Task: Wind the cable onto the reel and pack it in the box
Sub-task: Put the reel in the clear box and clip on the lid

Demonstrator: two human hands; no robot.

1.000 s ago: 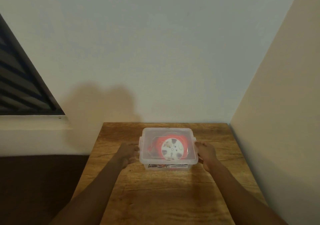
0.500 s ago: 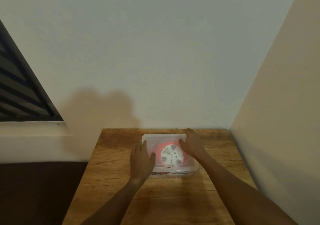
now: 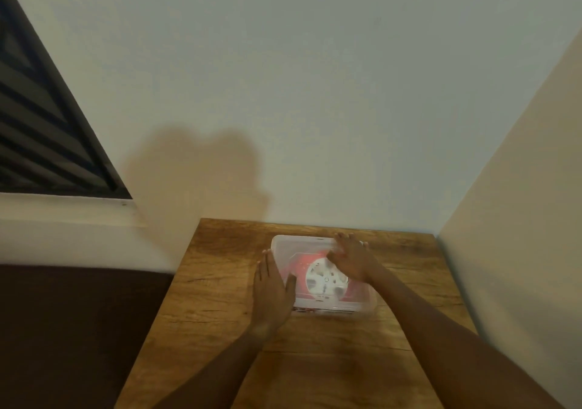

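A clear plastic box (image 3: 302, 246) with its lid on sits at the far middle of the wooden table (image 3: 330, 361). Through the lid shows the red cable reel with a white hub (image 3: 324, 281). My left hand (image 3: 272, 292) lies flat on the lid's left edge, fingers straight and together. My right hand (image 3: 354, 259) rests flat on the lid's far right part, fingers spread. Neither hand grips anything. The box's right side is partly hidden by my right hand and forearm.
The table stands in a corner: a pale wall runs close behind the box and a beige wall (image 3: 519, 219) lies along the table's right edge. Dark floor (image 3: 72, 330) lies to the left. A dark slatted window (image 3: 37, 131) sits at upper left.
One second ago both hands held the box by its sides. They have since moved onto the lid, and in the last half second they have hardly shifted.
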